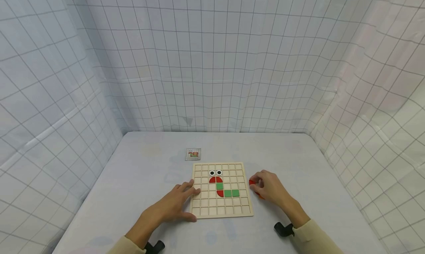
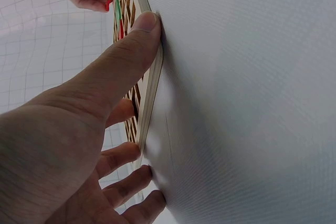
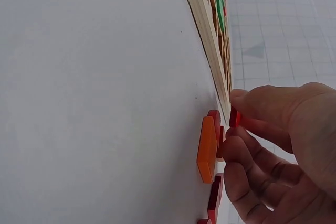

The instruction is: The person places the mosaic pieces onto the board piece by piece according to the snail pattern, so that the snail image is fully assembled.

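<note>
Head view, lower middle: what is entered?

— One board (image 1: 229,210), pale, gridded, flat on the desk (image 1: 299,158). Set in its cells: two eye discs (image 1: 212,173), three red quarter pieces (image 1: 220,193), three green squares (image 1: 235,192). One card (image 1: 193,154), small coloured figure printed on it, above the board's upper left corner.

And the hands?

— Left hand (image 1: 176,202): fingers spread wide at the board's left rim, thumb at its lower left corner. Right hand (image 1: 269,185): thumb and fingertips drawn narrow, pinching one red piece (image 3: 235,118), just right of the board.

Loose stock?

— Right wrist view, lower middle to right: one orange piece (image 3: 206,153) on the desk, dark red pieces (image 3: 214,198) near it. Full count uncertain; the fingers cover part of the group.

Step in hand?

— By judgement, taking up a piece from the loose group. The next move would call for keeping the pinch, clearing the board's right rim and turning the piece to suit a cell; the left hand seems placed to steady the board.

Bearing and long axis?

— Red piece: right wrist view, right of centre, seen edge-on as a thin sliver; long axis near upright in the frame, top leaning right. Outline not determinable. Orange piece: long axis likewise near upright. Board: nearly square, no marked long axis. Green squares: one above, two in a row pointing to the frame's right.
</note>
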`<state>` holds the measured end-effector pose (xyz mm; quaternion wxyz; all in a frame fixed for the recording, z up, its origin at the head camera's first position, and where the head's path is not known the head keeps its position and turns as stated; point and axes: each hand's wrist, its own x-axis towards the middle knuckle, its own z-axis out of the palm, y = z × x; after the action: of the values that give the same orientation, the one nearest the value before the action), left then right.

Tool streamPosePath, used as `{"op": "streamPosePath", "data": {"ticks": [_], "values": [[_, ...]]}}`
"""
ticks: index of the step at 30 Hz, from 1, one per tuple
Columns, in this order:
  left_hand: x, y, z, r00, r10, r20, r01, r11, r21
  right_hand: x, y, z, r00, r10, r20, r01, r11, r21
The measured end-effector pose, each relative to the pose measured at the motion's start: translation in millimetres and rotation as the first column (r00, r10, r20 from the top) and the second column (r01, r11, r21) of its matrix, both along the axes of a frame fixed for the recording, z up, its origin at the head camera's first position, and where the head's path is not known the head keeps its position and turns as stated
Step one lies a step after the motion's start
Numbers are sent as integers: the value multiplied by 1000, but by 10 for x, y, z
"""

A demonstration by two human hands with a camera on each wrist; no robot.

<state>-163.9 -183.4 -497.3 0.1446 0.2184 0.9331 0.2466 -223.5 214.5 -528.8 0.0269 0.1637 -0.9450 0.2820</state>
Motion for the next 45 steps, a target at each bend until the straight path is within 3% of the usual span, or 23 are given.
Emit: {"op": "streamPosePath", "data": {"ticks": [10, 18, 23, 45], "values": [[-8, -9, -28, 1000, 1, 2, -1, 1000, 9, 44, -32, 19, 1000, 9, 10, -8, 997, -73], [-7, -15, -16, 1000, -5, 0, 5, 1000, 6, 72, -92, 29, 993, 120, -13, -121, 984, -131], [-5, -12, -3, 1000, -7, 0, 7, 1000, -1, 78, -145, 17, 988, 151, 2, -150, 979, -138], [2, -11, 13, 1000, -12, -3, 12, 1000, -7, 82, -260, -16, 991, 133, 25, -128, 978, -166]]}}
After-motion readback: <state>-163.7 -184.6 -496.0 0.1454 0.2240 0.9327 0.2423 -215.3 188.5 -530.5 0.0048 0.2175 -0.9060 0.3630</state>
